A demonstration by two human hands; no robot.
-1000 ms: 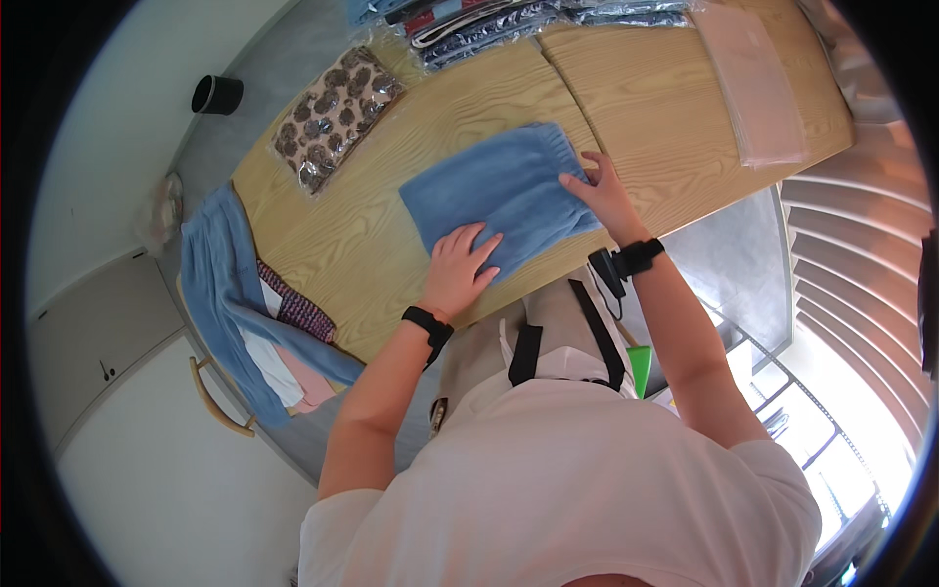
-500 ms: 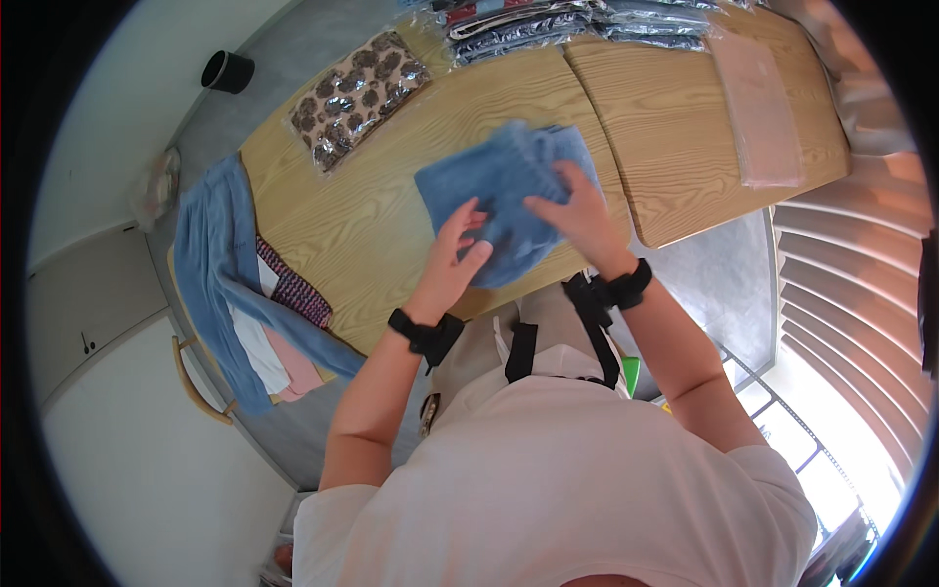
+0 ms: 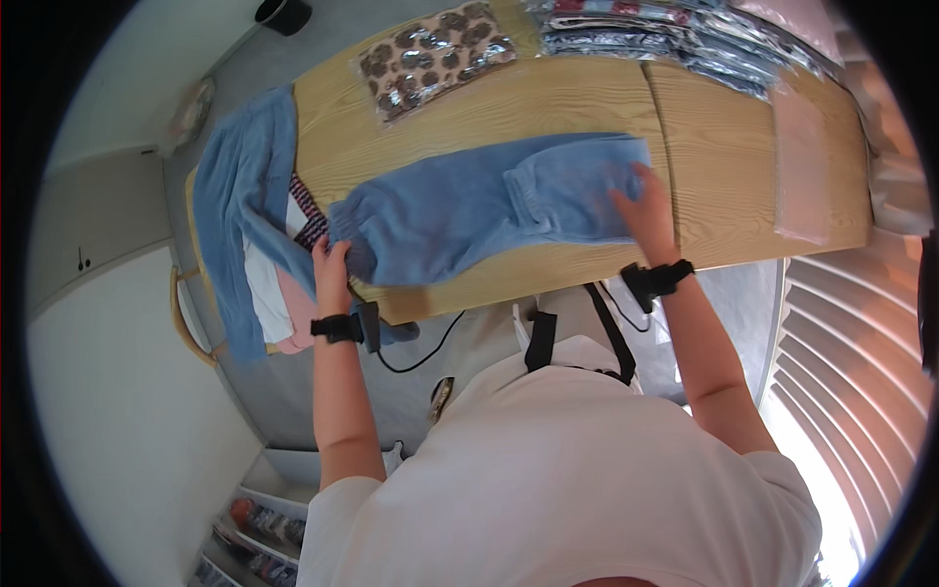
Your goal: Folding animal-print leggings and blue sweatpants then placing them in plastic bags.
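Blue plush trousers [image 3: 445,210] lie stretched across the wooden table in front of me, with the right end doubled back so that an elastic gathered edge [image 3: 528,196] shows on top. At the left end, my left hand [image 3: 335,269] has its fingers closed on the other gathered edge. My right hand [image 3: 646,210] is over the folded right end, fingers apart and touching the cloth. Left of the trousers, another blue plush garment [image 3: 240,186] hangs over the table edge, beside white, pink and dark knitted cloth.
A bagged brown-spotted garment [image 3: 435,59] lies at the back of the table [image 3: 362,313]. Stacked bagged clothes [image 3: 636,39] stand at the back right. A flat clear bag [image 3: 802,166] lies on the right, by the pleated curtain [image 3: 831,333].
The trousers, bunched into a compact fold before, are now spread out leftward. My left hand has moved left with their end; my right hand has shifted right.
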